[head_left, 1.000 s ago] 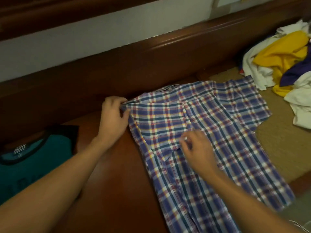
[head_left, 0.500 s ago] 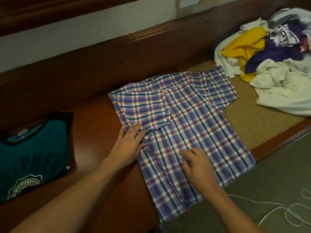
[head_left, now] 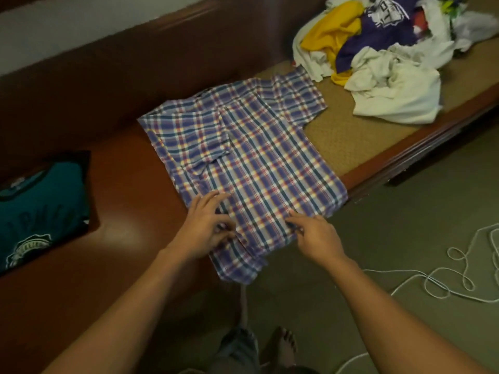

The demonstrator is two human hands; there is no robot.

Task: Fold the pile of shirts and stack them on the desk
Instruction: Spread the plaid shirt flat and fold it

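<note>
A blue, red and yellow plaid shirt point(head_left: 256, 157) lies spread on the dark wooden desk point(head_left: 127, 211), its left side folded inward and its hem hanging over the front edge. My left hand point(head_left: 208, 228) pinches the cloth near the hem on the left. My right hand point(head_left: 316, 236) grips the hem a little further right. A folded teal T-shirt point(head_left: 37, 209) with a white print rests at the left of the desk. The unfolded pile point(head_left: 383, 49) of white, yellow and purple shirts sits at the far right.
A tan woven mat point(head_left: 351, 141) covers the right part of the desk under the pile. A dark wooden back rail point(head_left: 108, 76) runs behind. A white cord point(head_left: 445, 279) loops over the green floor at the right. My bare foot point(head_left: 283, 344) shows below.
Both hands slid down the shirt from the shoulder and middle to the hem near the front edge. The view shifted, so the pile shows more fully.
</note>
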